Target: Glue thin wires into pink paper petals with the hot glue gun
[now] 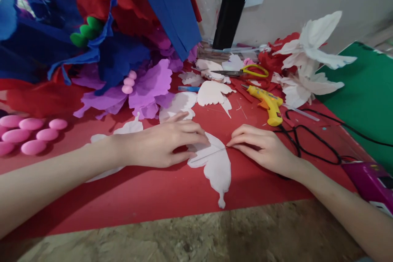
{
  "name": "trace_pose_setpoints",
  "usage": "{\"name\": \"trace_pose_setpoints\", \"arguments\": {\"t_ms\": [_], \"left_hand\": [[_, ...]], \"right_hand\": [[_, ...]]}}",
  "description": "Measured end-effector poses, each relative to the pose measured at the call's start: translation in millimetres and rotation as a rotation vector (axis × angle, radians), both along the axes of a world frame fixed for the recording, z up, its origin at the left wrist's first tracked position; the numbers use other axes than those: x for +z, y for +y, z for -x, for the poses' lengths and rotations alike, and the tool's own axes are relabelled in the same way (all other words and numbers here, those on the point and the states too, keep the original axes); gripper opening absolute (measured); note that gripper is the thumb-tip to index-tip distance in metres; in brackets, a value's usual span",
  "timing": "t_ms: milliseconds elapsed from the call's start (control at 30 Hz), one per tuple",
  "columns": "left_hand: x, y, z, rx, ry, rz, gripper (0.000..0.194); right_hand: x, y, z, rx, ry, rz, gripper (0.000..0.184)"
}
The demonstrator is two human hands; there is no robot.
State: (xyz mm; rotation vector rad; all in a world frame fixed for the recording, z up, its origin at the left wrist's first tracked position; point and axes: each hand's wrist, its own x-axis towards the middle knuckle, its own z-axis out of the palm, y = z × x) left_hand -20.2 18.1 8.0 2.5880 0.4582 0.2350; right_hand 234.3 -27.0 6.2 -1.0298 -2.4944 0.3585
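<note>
A white butterfly-wing cutout (218, 168) lies on the red table top in front of me. Along it runs a thin dark wire (208, 155). My left hand (166, 141) rests over the cutout's left end, fingertips and thumb touching it with a gap between them. At the cutout's right edge, my right hand (264, 145) pinches the end of the wire between thumb and fingers. Another white cutout (129, 127) lies partly hidden under my left wrist. More white wing cutouts (213, 93) are just beyond my hands.
Past my right hand lies a yellow glue gun (268, 104) with a looping black cord (319, 143). Yellow-handled scissors (253, 71), a blue pen (188, 89) and a leaning phone (230, 16) are behind. Pink ovals (33, 135) and purple butterflies (150, 88) occupy the left; white butterflies (313, 49) stand right.
</note>
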Motion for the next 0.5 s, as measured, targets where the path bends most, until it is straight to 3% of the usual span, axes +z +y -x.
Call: {"name": "trace_pose_setpoints", "arguments": {"t_ms": [500], "left_hand": [[-0.2, 0.7, -0.4, -0.006, 0.001, 0.011, 0.031]], "right_hand": [[-2.6, -1.6, 0.6, 0.061, -0.005, -0.097, 0.020]]}}
